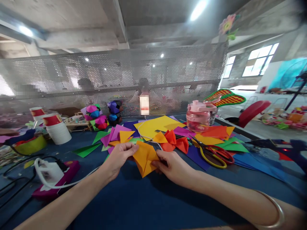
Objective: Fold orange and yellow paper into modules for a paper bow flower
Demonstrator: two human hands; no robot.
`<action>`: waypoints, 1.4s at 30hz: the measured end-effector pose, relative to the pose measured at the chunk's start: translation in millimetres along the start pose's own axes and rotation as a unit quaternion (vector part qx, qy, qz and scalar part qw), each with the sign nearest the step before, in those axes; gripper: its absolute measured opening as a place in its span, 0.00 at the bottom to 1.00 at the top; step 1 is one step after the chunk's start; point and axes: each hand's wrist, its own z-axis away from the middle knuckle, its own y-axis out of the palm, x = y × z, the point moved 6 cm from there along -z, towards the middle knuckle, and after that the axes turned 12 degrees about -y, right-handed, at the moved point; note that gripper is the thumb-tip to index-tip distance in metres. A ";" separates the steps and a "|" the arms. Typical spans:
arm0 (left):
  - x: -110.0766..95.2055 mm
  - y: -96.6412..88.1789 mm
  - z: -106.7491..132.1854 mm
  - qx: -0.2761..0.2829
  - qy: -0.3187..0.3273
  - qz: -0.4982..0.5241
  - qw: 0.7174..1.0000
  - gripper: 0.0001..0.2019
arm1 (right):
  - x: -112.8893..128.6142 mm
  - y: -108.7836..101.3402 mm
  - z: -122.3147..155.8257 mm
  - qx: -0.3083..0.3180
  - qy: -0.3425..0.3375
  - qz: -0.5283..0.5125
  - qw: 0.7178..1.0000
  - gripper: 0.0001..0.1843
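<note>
A folded piece of orange-yellow paper [144,158] is held above the blue table [134,204], its point turned down towards me. My left hand [120,158] pinches its upper left corner between thumb and fingers. At the right edge, my right hand [171,167] grips the same paper, with some fingertips hidden behind it. Just beyond lie folded red-orange paper pieces [170,140] and a small folded yellow piece [160,137]. Scissors with red and yellow handles [216,156] rest to the right of my right hand.
On the left are a purple power strip [57,182] with cables and stacked paper cups [57,131]. Coloured sheets, including a yellow one [158,126], spread across the middle. A pink bottle [198,116] and a glue gun [283,147] stand or lie right. Perforated metal screen [134,80] behind.
</note>
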 end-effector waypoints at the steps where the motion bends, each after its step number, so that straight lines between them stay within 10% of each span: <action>1: 2.9 0.3 -0.7 0.009 -0.015 0.012 1.000 0.16 | -0.4 0.2 0.0 0.001 0.000 -0.003 1.000 0.10; 16: -15.2 1.2 10.7 -0.080 0.144 -0.053 0.985 0.17 | -10.7 -7.5 -5.2 -0.036 0.045 -0.125 0.990 0.11; 23: -2.7 14.3 11.9 -0.077 0.097 -0.055 0.991 0.36 | -2.9 -9.6 -2.3 -0.069 0.049 -0.118 0.989 0.09; 42: 4.5 9.8 1.1 0.043 -0.010 0.143 0.989 0.29 | -11.8 -3.4 -4.8 -0.010 0.079 -0.220 0.972 0.20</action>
